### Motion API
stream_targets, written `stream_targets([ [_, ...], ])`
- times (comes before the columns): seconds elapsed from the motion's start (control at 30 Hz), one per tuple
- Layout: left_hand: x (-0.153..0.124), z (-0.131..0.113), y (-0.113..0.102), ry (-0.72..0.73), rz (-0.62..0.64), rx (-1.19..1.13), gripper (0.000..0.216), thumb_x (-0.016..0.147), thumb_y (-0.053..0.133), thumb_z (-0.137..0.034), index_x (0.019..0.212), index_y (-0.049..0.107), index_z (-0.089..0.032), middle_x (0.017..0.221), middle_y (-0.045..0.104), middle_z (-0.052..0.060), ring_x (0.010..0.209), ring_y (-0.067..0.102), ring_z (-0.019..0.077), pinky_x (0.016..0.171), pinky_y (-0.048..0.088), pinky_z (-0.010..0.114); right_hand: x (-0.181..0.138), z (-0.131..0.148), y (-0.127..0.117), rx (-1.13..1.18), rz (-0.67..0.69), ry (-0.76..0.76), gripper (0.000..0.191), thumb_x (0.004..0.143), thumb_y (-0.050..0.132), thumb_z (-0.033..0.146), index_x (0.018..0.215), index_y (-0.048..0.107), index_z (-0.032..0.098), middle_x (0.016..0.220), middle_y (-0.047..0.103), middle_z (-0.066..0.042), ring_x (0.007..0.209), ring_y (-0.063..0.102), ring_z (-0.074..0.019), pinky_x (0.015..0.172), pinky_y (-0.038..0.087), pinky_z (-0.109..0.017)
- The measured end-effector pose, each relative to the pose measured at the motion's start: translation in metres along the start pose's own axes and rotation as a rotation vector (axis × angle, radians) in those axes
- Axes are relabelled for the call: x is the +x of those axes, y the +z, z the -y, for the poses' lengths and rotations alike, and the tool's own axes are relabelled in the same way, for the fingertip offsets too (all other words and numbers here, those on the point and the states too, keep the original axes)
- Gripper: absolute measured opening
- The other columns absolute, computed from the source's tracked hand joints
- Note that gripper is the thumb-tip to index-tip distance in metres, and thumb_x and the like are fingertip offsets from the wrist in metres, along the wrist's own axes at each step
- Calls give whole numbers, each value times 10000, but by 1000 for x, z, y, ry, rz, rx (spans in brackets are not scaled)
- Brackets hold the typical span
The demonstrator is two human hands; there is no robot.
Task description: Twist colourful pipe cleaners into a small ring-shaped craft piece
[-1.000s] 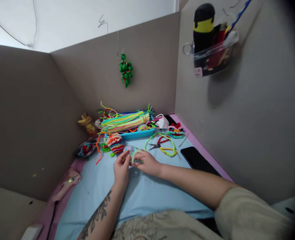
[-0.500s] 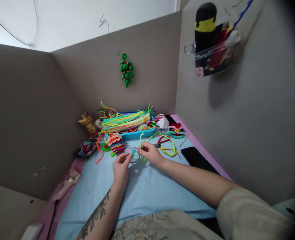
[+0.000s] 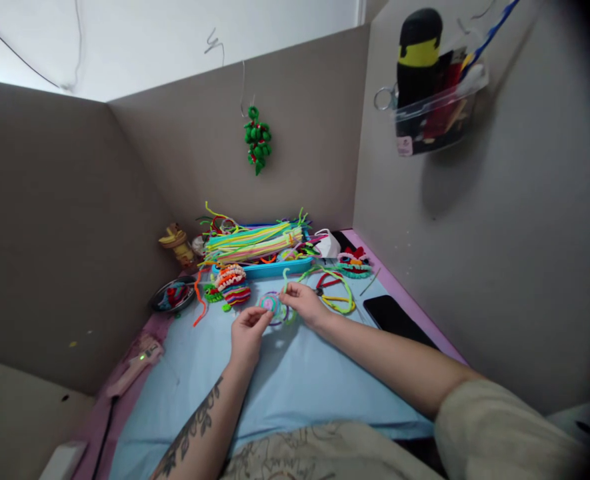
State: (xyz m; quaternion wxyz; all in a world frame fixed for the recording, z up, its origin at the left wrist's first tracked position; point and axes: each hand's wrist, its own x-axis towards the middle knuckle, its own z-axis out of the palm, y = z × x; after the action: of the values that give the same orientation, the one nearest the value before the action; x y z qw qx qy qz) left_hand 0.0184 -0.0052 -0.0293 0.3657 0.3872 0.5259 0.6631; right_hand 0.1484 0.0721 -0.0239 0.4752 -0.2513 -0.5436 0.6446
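Observation:
Between my hands is a flat pipe-cleaner coil [image 3: 269, 303] in pink, turquoise and purple, held a little above the blue cloth. My left hand [image 3: 249, 329] pinches its lower edge between thumb and fingertips. On the other side, my right hand [image 3: 302, 303] is closed on a light green pipe cleaner [image 3: 286, 275], whose free end sticks up above the fingers. Purple and green loops hang from the coil under the right fingers. Just left of the coil stands a striped pipe-cleaner figure [image 3: 235, 287] in orange, white and several other colours.
A blue tray [image 3: 275, 269] piled with pipe cleaners lies at the back. Pliers [image 3: 339, 304] and a green strand are right of my hand, beside a black phone [image 3: 392, 320]. A pink glue gun [image 3: 137, 367] and a dark bowl [image 3: 175, 308] are at left.
The coil now faces the camera more fully, and both hands have shifted slightly right in view. The whole view has shifted a little too. Both hands keep their grips.

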Motion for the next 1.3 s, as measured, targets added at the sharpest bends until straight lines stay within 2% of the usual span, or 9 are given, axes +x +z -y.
stream_targets([
  [0.2, 3, 1, -1, 2, 52, 67, 254, 626, 707, -317, 789, 613, -145, 602, 589, -19, 481, 479, 68, 474, 372, 183, 2, -1, 0, 18, -26, 52, 287, 600, 683, 385, 641, 514, 157, 551, 494, 56, 505, 395, -69, 513, 273, -209],
  [0.33, 4, 1, -2, 36, 134, 165, 393, 670, 655, -359, 1011, 607, -168, 841, 649, 39, 524, 506, 84, 504, 408, 217, 5, -8, -4, 45, -163, 112, 310, 572, 689, 402, 614, 492, 166, 500, 456, 73, 454, 358, -61, 462, 240, -203],
  [0.57, 1, 1, -5, 298, -11, 466, 318, 684, 640, -352, 952, 611, -186, 932, 608, 57, 572, 490, 93, 558, 414, 229, 2, -17, -3, 76, -200, 144, 336, 585, 684, 428, 624, 468, 174, 449, 401, 93, 402, 302, -50, 416, 196, -194],
  [0.67, 4, 3, -5, 217, -11, 365, 416, 691, 635, -371, 1047, 532, -183, 906, 587, 48, 569, 493, 84, 533, 402, 213, 0, -12, -2, 33, -122, 85, 312, 611, 677, 412, 634, 484, 169, 480, 424, 83, 438, 355, -57, 450, 257, -195],
  [0.8, 7, 4, -4, -69, 112, 126, 511, 674, 653, -403, 1087, 484, -155, 606, 516, -40, 427, 377, 47, 407, 277, 166, 0, -9, -3, -81, 18, -4, 254, 653, 650, 376, 677, 510, 165, 566, 477, 56, 529, 443, -82, 527, 339, -210],
  [0.87, 7, 1, -4, -155, 171, 20, 597, 648, 686, -390, 1149, 461, -156, 519, 449, -78, 377, 291, 29, 369, 191, 160, -1, -9, -3, -142, -22, -45, 241, 668, 637, 350, 790, 525, 174, 658, 507, 41, 562, 461, -88, 559, 371, -222],
  [0.97, 7, -3, -6, -153, 141, -89, 716, 640, 704, -363, 1260, 391, -187, 511, 439, -87, 367, 254, 20, 358, 141, 160, -6, -7, -2, -321, -197, -140, 277, 692, 616, 298, 929, 513, 199, 833, 525, 7, 603, 468, -94, 601, 404, -245],
  [1.13, 7, -6, -6, -124, 90, -112, 618, 619, 723, -340, 1159, 489, -152, 528, 451, -76, 400, 331, 26, 374, 219, 149, -17, -3, 6, -632, -20, -313, 63, 719, 604, 230, 772, 615, 199, 864, 501, -27, 831, 509, -157, 788, 414, -303],
  [1.3, 3, -4, 0, -83, 119, -37, 551, 640, 703, -354, 1115, 507, -154, 571, 496, -56, 439, 403, 45, 425, 323, 160, -16, -8, 7, -725, -95, -328, 24, 716, 611, 213, 704, 624, 197, 943, 474, -45, 967, 479, -188, 903, 366, -350],
])
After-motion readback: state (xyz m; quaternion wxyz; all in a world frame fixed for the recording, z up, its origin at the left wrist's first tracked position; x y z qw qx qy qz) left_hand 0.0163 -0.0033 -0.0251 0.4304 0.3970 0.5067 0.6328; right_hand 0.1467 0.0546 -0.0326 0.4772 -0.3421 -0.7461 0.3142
